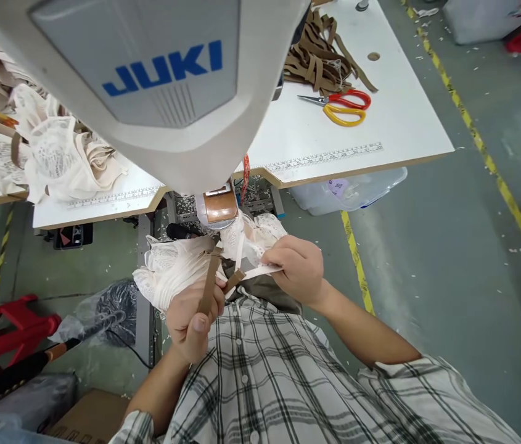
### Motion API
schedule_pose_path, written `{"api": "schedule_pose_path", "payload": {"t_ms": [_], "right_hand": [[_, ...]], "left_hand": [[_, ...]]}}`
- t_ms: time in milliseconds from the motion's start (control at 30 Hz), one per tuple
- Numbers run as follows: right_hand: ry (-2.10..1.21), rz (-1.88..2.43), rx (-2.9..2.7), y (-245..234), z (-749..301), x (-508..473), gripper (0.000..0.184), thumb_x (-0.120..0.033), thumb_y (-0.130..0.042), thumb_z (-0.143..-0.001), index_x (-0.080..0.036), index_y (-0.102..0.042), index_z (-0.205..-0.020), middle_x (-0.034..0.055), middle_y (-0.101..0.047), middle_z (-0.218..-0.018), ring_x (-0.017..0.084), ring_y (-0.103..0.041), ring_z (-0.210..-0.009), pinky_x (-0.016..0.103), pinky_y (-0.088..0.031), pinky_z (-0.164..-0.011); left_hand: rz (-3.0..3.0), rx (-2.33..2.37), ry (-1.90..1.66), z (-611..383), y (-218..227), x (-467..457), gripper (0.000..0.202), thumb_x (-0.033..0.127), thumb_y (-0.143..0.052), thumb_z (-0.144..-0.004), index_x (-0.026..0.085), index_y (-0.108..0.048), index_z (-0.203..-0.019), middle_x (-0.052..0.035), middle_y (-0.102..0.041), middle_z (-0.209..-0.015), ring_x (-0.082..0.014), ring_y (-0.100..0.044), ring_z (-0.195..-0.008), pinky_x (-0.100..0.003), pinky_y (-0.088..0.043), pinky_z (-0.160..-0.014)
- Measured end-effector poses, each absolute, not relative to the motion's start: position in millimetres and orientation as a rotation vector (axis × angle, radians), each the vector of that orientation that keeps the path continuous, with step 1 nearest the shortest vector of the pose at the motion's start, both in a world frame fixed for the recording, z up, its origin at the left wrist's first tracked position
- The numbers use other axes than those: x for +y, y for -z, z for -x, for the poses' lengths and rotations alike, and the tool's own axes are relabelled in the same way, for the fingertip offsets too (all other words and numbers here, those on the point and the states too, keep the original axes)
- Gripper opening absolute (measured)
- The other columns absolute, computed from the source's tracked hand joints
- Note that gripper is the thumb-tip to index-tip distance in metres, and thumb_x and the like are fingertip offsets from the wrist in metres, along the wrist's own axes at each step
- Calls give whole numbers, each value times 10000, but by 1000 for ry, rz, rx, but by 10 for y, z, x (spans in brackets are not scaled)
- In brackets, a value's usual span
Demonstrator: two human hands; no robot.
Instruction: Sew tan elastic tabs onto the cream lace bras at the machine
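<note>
My left hand (194, 322) is closed around a brown strap (210, 280), whose end sticks up past the fingers. A second short brown piece (234, 281) lies beside those fingers. My right hand (298, 269) pinches a narrow white strap (260, 271) that joins the white lace bra (260, 231) below the machine head. More white lace fabric (174, 268) bunches in the lap behind my left hand. Over the work hangs the head of a JUKI sewing machine (168, 92), which hides the middle of the table.
On the white table (408, 123) at right lie brown straps (320, 58) and red-and-yellow scissors (341, 106). Bras (63, 157) are piled at left. A printed ruler (329, 157) runs along the front edge. Below are a clear plastic bin (350, 191) and a red stand (10, 333).
</note>
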State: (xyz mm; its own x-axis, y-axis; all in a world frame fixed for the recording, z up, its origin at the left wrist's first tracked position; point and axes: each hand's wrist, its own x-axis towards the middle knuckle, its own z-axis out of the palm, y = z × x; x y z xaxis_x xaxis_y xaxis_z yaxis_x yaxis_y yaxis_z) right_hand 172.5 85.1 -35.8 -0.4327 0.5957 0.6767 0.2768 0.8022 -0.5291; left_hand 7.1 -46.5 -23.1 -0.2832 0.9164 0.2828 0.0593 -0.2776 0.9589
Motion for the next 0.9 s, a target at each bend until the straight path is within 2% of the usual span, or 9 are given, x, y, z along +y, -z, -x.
{"api": "schedule_pose_path", "payload": {"t_ms": [367,600,700,800,900], "right_hand": [[-401,596,-2011,413,-1684,844,212,-66,-519,-884,-224,-540,-744,-30,-544,-583,87,-478,-516,209,-346,-494],[-429,583,-2002,431,-1674,839,198,-74,-530,-890,-215,-552,-753,-29,-537,-601,88,-474,-535,213,-341,-509],[-469,592,-2008,434,-1688,836,172,-82,-545,-888,-209,-580,-777,-29,-538,-615,88,-484,-555,213,-345,-529],[-797,722,-2113,425,-1709,826,123,-165,-576,-898,-206,-673,-963,-41,-500,-610,96,-464,-561,217,-349,-551],[-1607,779,-2151,413,-1703,798,263,-299,-597,-902,-216,-697,-1131,-21,-554,-672,121,-526,-661,226,-407,-631]], "left_hand": [[-1413,1105,-1712,-25,164,-409,386,285,-429,-970,195,-367,-600,39,-373,-514,-126,-488,-545,-390,-491,-757],[-1544,1123,-1668,18,274,-460,345,280,-430,-947,204,-404,-611,25,-407,-519,-143,-511,-537,-413,-508,-757],[-1478,1144,-1665,22,240,-472,391,299,-427,-963,198,-397,-587,22,-404,-498,-146,-510,-530,-416,-503,-759],[-1271,1139,-1704,61,109,-421,493,347,-396,-1002,185,-373,-538,29,-394,-472,-133,-512,-509,-395,-514,-761],[-903,1233,-1743,171,-30,-276,514,409,-395,-1017,181,-468,-562,32,-459,-498,-122,-567,-519,-342,-547,-733]]}}
